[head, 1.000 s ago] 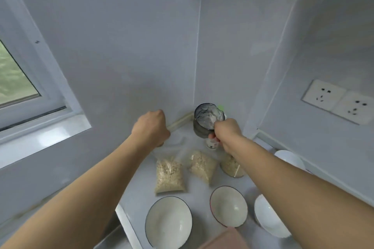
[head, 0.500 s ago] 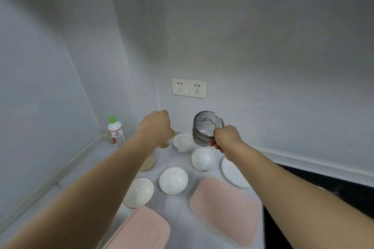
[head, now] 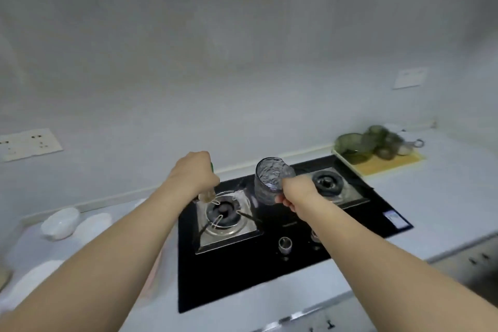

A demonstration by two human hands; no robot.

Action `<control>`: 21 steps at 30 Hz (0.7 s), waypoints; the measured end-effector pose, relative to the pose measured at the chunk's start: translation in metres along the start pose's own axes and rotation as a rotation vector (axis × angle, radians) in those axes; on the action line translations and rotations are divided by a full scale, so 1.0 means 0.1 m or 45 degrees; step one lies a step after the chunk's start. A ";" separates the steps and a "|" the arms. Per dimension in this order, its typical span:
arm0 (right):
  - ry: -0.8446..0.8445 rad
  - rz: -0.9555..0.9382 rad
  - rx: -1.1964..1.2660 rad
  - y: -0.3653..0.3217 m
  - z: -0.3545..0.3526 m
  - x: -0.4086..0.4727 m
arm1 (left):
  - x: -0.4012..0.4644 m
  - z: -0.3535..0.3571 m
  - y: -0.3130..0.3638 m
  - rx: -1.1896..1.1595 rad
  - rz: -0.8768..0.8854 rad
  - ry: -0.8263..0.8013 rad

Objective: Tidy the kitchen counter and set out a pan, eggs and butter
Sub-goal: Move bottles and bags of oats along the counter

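My right hand (head: 296, 194) grips a clear textured glass (head: 268, 179) by its side and holds it upright in the air over the black gas hob (head: 242, 272). My left hand (head: 194, 172) is curled round a small object (head: 207, 196); only a green tip above the fist and a pale brownish end below it show. That hand hovers above the left burner (head: 225, 214). No pan, eggs or butter are in view.
White bowls (head: 60, 222) and plates sit on the counter at the left. A yellow tray (head: 390, 163) with green glass dishes (head: 355, 145) stands behind the hob at the right. The right burner (head: 327, 183) and two knobs (head: 285, 245) lie near my right arm.
The view has swung right from the counter corner, past the bowls and pink mats, to the hob. Both hands kept their grips and moved along with it.
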State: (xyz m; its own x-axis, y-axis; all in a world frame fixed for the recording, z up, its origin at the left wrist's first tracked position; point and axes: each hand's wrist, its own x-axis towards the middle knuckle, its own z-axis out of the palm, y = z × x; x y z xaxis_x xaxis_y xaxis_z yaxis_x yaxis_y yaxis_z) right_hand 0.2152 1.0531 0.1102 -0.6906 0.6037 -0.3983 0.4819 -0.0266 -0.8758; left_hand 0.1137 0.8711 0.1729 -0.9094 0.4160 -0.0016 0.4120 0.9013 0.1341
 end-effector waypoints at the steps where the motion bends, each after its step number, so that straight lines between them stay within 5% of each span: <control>1: 0.057 0.026 0.033 0.06 -0.26 0.01 | 0.01 0.04 0.26 -0.003 0.057 0.005; 8: 0.335 0.110 0.120 0.42 -1.89 -0.04 | 0.09 0.17 1.93 -0.062 0.456 0.014; 21: 0.643 0.207 0.341 0.87 -3.27 0.72 | 0.75 0.70 3.66 -0.154 0.735 -0.071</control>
State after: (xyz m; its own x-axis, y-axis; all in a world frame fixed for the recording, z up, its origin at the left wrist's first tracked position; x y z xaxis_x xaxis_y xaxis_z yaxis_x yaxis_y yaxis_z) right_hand 0.3839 1.3552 0.0941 -0.2454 0.8778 -0.4115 0.3618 -0.3109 -0.8789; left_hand 0.1996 1.2404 0.1525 -0.5344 0.8435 0.0536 0.8267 0.5084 0.2408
